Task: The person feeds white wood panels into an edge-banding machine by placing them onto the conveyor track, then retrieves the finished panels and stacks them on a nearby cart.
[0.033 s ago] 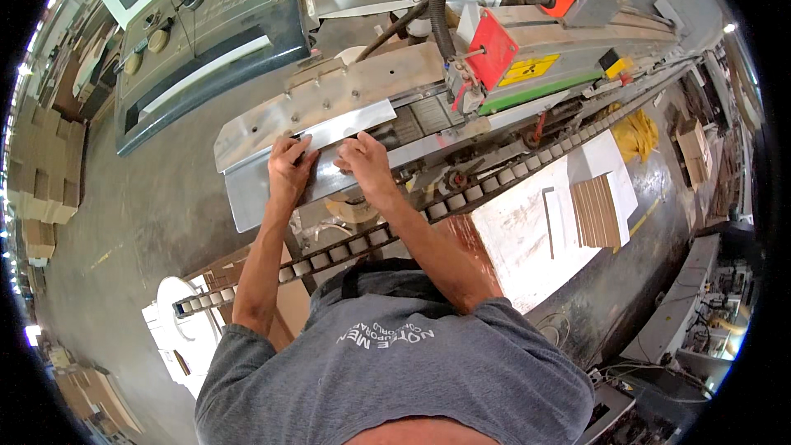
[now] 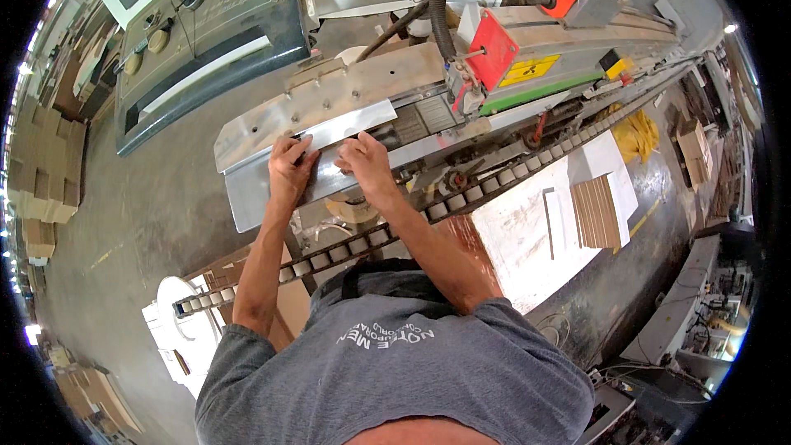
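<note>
My left hand [image 2: 288,168] rests over a smooth metal infeed plate [image 2: 249,196] of a long machine, its fingers curled and pressed together. To its right, my right hand [image 2: 365,165] is closed in much the same way, fingertips bent down toward the plate. Just beyond both hands lies a shiny silver strip [image 2: 354,120] along the machine's guide. Small dark bits show at the fingertips of each hand, but what the fingers grip is too hidden to name. Right of the strip, a ribbed dark track [image 2: 424,118] runs toward a red guard plate [image 2: 496,48].
A control panel [image 2: 206,16] with a red button stands at the far left. A roller rail [image 2: 338,253] crosses between me and the machine. On the right, a white board [image 2: 527,251] bears stacked brown strips [image 2: 595,211]. A corrugated hose [image 2: 441,16] arches over the machine.
</note>
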A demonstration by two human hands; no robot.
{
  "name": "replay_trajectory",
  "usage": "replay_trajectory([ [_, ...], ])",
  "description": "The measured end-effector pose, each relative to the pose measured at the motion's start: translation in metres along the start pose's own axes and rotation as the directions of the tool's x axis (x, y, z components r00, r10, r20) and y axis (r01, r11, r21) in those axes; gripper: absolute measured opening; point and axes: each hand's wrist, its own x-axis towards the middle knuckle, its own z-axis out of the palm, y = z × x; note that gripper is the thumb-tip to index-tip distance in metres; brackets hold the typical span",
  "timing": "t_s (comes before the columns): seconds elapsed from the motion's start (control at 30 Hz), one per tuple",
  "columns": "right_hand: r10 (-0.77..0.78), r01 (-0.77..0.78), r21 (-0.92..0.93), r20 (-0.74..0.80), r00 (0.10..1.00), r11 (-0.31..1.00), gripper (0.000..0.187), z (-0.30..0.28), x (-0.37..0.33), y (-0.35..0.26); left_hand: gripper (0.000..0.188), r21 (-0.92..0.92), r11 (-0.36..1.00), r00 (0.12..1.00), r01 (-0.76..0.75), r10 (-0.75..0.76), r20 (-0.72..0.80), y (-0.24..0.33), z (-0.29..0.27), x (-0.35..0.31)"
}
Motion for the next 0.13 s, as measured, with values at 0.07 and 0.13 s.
replay_trajectory([
  [0.07,-0.009,0.010,0.010,-0.010,1.000,1.000,0.030,-0.0008,0.0000,-0.0033,0.035,-0.012,1.000,1.000,0.014,-0.014,0.011,0.0066,0.0002,0.0025],
  [0.13,-0.016,0.017,0.020,-0.020,1.000,1.000,0.030,-0.0019,-0.0001,-0.0049,0.034,-0.017,0.999,0.999,0.032,-0.032,0.020,0.0088,0.0025,0.0039],
])
